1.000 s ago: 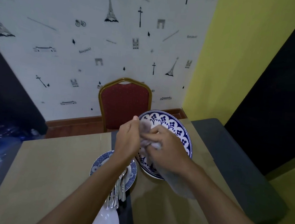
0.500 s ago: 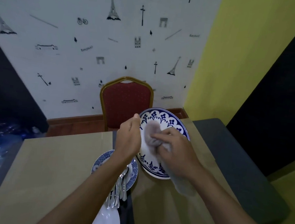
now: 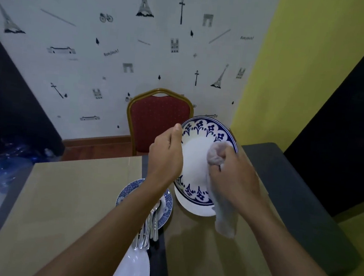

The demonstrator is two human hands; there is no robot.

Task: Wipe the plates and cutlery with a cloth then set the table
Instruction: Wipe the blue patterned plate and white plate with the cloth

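Large blue-and-white plate [image 3: 197,156] held tilted above the table [image 3: 72,194], face toward the camera, lower rim hanging just over the tabletop at right of centre. Left hand [image 3: 166,156] clamped on the plate's left rim, thumb up along the edge, fingers curled behind. Right hand [image 3: 235,175] closed around a bunched pale cloth [image 3: 216,155], pressing it onto the plate's face near the right rim; loose tail of cloth dangling below the plate's bottom edge.

Handling, judged from looks: glazed ceramic — rigid, fairly heavy for 1 hand, slick where wiped, breakable if dropped on the tabletop. Best held at the rim, thumb on the front and fingers behind, as now. Cloth soft and limp, easy to wad, no help in supporting the plate.

Count: 1 large patterned plate in hand. 1 smaller blue-patterned plate [image 3: 167,211] flat on the table below the left forearm. 1 plain white plate [image 3: 134,268] nearer the camera, partly cut off by the frame. Bundle of cutlery [image 3: 150,229] lying across those 2 plates — several metal handles, maybe 4 or 5, exact number and types not clear. 1 cloth. 1 red chair [image 3: 156,120] beyond the table's far edge.
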